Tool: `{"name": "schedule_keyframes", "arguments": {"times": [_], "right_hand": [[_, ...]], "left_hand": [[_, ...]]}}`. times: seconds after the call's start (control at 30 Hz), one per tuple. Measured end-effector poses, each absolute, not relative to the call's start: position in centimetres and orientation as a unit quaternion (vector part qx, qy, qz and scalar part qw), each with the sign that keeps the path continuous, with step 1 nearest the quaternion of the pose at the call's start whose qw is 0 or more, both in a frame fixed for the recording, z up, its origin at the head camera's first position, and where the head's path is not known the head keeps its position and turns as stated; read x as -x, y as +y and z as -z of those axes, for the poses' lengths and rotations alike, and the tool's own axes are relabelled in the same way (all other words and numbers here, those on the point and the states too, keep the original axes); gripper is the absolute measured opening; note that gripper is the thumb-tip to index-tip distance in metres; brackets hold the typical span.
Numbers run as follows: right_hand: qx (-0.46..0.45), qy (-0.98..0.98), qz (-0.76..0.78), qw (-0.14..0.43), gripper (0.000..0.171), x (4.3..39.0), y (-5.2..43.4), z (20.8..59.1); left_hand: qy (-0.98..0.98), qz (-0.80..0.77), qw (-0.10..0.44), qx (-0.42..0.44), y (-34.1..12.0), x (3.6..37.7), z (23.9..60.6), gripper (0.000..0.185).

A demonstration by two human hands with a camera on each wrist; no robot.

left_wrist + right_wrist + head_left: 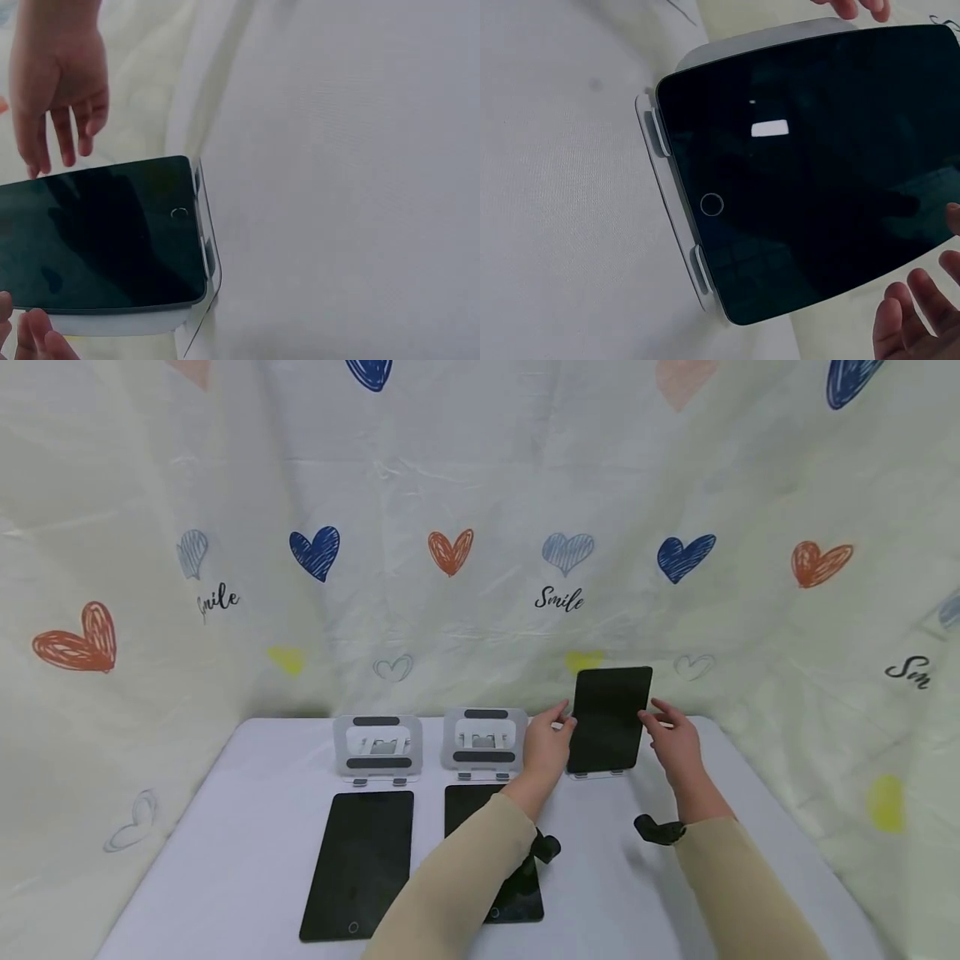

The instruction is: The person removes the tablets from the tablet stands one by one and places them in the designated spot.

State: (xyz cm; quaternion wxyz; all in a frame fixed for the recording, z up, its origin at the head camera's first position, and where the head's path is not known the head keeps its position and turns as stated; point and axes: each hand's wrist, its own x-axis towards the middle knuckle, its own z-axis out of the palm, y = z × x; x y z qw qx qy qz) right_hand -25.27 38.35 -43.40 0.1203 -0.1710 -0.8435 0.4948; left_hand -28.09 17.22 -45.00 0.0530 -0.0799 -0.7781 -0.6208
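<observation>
I see a table [225, 852] covered with a pale lilac-white cloth. Directly on it, at the far edge, three stands are in a row: the left stand [377, 745] and the middle stand [483, 740] carry nothing, and the right stand [676, 217] carries a dark tablet [609, 718] leaning upright. Nearer to me, two other tablets lie flat, the left flat tablet [360, 864] and the middle flat tablet [468, 802], each before a stand.
</observation>
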Motion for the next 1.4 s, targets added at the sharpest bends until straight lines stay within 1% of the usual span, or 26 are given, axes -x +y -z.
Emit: {"name": "schedule_keyframes", "arguments": {"times": [0.17,0.3,0.47,0.67,0.97,1.27,1.4], "right_hand": [[0.171,-0.85,-0.486,0.114,0.064,25.6,38.1,44.3],[0.173,-0.853,-0.48,0.114,0.058,25.6,38.0,44.8],[0.169,-0.853,-0.476,0.127,0.055,25.6,37.9,44.9],[0.175,-0.849,-0.472,0.157,0.051,25.6,38.5,45.0],[0.175,-0.831,-0.493,0.187,0.05,25.7,39.3,45.8],[0.159,-0.825,-0.509,0.189,0.051,25.3,39.8,45.9],[0.148,-0.82,-0.513,0.206,0.049,25.0,39.9,45.5]], "left_hand": [[-0.784,0.615,0.052,0.064,17.6,28.2,45.5,0.036],[-0.791,0.607,0.047,0.058,17.9,28.1,45.8,0.035],[-0.795,0.601,0.055,0.055,18.0,28.1,45.8,0.033],[-0.795,0.599,0.065,0.062,18.2,28.2,45.7,0.03],[-0.818,0.557,0.116,0.086,18.5,28.0,46.1,0.03],[-0.811,0.558,0.143,0.101,18.5,28.0,46.7,0.032],[-0.801,0.568,0.156,0.111,18.5,28.0,46.8,0.033]]}}
